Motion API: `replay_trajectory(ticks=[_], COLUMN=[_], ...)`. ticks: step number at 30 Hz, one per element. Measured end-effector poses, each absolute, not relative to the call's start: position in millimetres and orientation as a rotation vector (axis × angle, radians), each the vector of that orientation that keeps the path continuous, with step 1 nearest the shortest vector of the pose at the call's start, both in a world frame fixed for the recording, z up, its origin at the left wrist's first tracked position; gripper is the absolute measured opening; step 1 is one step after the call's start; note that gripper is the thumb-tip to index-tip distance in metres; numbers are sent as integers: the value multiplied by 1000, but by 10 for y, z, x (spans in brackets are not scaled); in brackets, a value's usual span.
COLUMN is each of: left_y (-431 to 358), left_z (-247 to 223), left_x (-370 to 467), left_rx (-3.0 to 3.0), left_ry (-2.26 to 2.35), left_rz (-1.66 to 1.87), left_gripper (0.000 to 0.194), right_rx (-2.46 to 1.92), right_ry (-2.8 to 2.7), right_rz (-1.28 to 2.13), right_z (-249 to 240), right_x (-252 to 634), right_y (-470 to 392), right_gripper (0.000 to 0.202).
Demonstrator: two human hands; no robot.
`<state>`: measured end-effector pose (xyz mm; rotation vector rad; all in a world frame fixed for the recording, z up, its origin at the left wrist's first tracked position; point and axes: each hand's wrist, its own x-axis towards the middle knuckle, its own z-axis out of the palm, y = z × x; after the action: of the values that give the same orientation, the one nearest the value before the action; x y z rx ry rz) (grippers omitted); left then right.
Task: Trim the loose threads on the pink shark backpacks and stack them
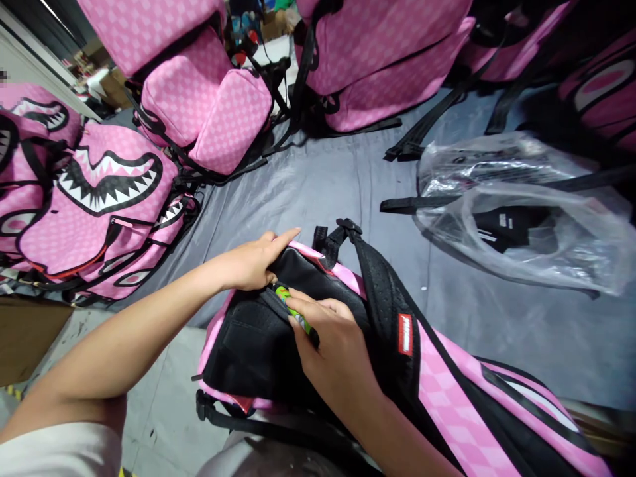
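A pink-checked backpack (460,404) lies tilted in front of me, its black back panel (248,338) turned up. My left hand (253,262) grips the panel near its upper edge, index finger stretched along the pink trim and thumb bent at a black strip. Closed in my right hand (332,338) is a slim green patterned tool (284,295) with a dark rear end; its exact kind is unclear. The tool's front end sits close to my left thumb, at the strip. A black padded shoulder strap (382,278) with a red label (405,334) runs beside my right hand.
Grey cloth (328,179) covers the table. Pink shark-mouth backpacks (106,179) crowd the left, and checked backpacks (382,59) stand along the back. A clear plastic bag (527,258) with black contents lies at right. A cardboard box (30,338) is at lower left.
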<state>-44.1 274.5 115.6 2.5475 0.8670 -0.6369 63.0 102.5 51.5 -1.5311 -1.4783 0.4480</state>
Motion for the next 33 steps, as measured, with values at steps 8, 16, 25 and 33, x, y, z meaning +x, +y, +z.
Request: replay_trajectory(ticks=[8, 16, 25, 33], left_y=[2738, 2721, 2717, 2705], left_z=[1162, 1172, 1186, 1204], left_x=[-443, -427, -414, -397], left_rx=[2552, 2554, 2562, 2551], left_ry=[871, 885, 898, 903], left_rz=[-634, -631, -643, -646], left_gripper=[97, 96, 96, 96], right_rx=[-1555, -1598, -1603, -1616], right_ry=[-1481, -1470, -1472, -1501], right_rz=[522, 444, 426, 379], right_z=[529, 554, 566, 574], right_x=[644, 649, 583, 574], right_y=[1018, 987, 1006, 974], right_gripper=[32, 32, 30, 30])
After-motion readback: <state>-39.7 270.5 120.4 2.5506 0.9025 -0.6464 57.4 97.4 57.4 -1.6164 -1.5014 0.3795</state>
